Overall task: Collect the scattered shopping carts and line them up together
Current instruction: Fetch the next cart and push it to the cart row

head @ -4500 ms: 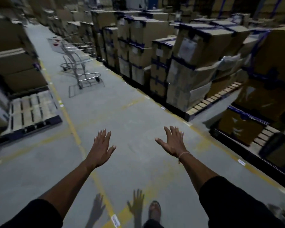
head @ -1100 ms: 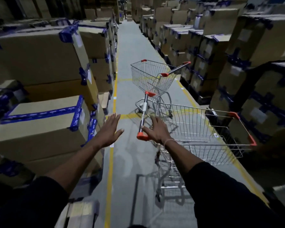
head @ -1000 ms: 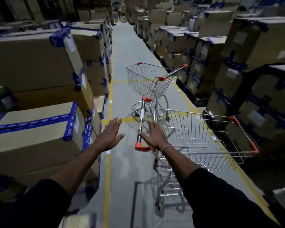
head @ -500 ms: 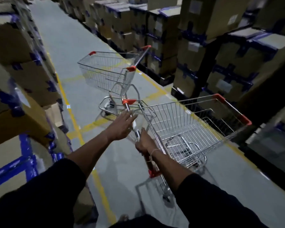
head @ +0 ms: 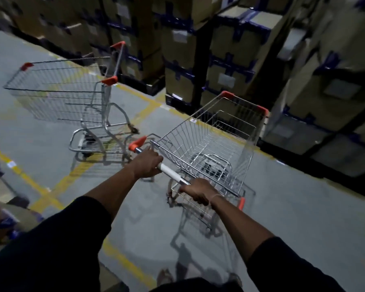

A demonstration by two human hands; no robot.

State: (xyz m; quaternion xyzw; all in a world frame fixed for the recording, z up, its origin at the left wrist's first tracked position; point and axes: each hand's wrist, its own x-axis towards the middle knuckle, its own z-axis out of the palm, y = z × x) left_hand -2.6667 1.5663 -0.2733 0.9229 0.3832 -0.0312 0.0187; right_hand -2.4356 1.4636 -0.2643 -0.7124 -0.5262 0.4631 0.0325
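A: Biggest first, what's around?

B: Stacks of cardboard boxes (head: 236, 60) w/ blue tape, running along the far side of the aisle and off to the right. Grey floor (head: 303, 218) w/ yellow lines (head: 57, 182) crossing it. Dim, and the pic is a bit blurred.

A: Carts?

B: Two wire carts, orange corner caps on both. The far cart (head: 65, 95) stands on the left, on the yellow lines, basket pointing left, handle end toward the boxes. The near cart (head: 211, 144) is centre-right, nose close to the boxes. They're near each other but apart, not nested, at an angle to one another.

A: Who's on the near one?

B: The person, both arms out in black sleeves (head: 57, 249). Cart's handle bar (head: 170, 172) runs diagonally btw the hands, white grip in the middle, orange caps at each end.

A: Hands?

B: Left hand (head: 147, 165) is wrapped over the bar just below the upper orange cap, fingers curled round it. Right hand (head: 197, 191) grips the lower stretch of the bar, fingers closed on it, thin band at the wrist.

A: Far cart touched?

B: No, nobody's on it.

A: Anything small?

B: Tip of a foot (head: 164, 277) at the bottom edge, plus the cart's shadow on the floor.
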